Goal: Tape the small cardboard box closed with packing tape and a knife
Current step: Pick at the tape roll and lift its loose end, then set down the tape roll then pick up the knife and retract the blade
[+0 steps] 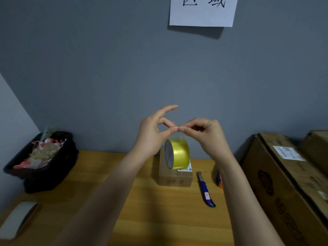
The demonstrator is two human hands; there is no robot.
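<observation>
grey wall is seen behind a wooden table (174,219). both hands, left hand (152,134) and right hand (207,135), are raised, fingertips pinched together above the tape roll (177,153), which stands on the small cardboard box (175,176). the knife (205,190) lies just beside the box.

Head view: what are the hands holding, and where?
Left hand and right hand pinch what seems the clear free end above the hanging yellow packing tape roll; the strip itself is barely visible.
</observation>
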